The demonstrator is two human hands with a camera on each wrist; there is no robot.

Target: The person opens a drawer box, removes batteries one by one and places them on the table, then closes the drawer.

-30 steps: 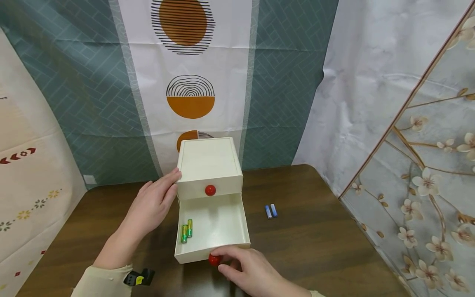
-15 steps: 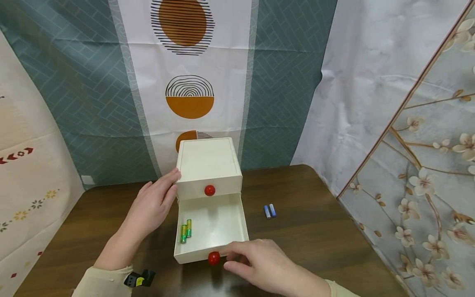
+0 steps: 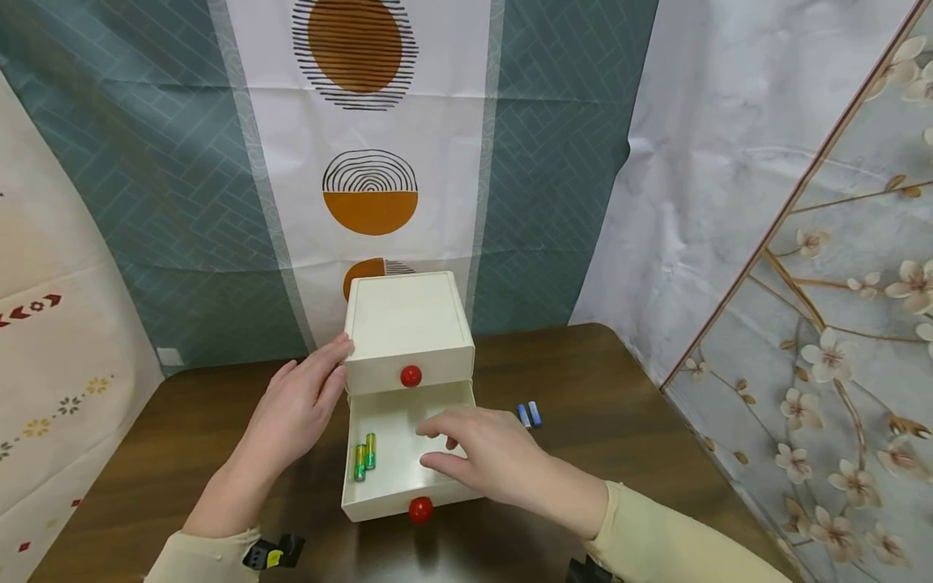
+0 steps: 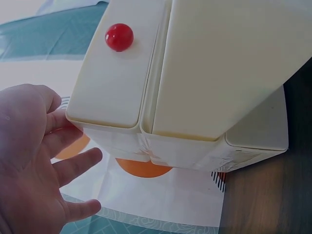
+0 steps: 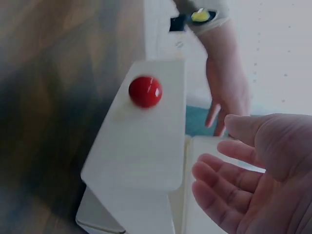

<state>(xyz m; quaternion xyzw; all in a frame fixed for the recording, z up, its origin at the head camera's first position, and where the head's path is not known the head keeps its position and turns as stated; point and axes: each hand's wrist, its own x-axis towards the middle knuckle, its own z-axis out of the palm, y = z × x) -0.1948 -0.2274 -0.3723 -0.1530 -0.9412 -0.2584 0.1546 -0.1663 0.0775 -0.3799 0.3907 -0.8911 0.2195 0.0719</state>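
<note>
A cream drawer unit point(image 3: 408, 312) stands on the table, its upper drawer closed behind a red knob point(image 3: 411, 376). Below that, a drawer point(image 3: 397, 504) is pulled out, with another red knob point(image 3: 420, 509) on its front. Two green-and-yellow batteries point(image 3: 360, 462) lie inside at the left. My left hand point(image 3: 295, 409) touches the unit's upper left side, fingers extended. Over the right part of the pulled-out drawer hovers my right hand point(image 3: 488, 453), thumb and fingers apart and holding nothing. Two blue-and-white batteries point(image 3: 535, 414) lie on the table right of the unit, partly behind the right hand.
The brown wooden table point(image 3: 627, 486) extends on both sides of the unit. Behind it hangs a green and white patterned cloth point(image 3: 554, 162), and a floral cloth point(image 3: 824, 405) hangs on the right. A further cream compartment point(image 4: 261, 122) shows beneath the pulled-out drawer in the left wrist view.
My right hand has let go of the lower red knob, drawn off to the right, then moved forward over the drawer. The left hand stays against the unit.
</note>
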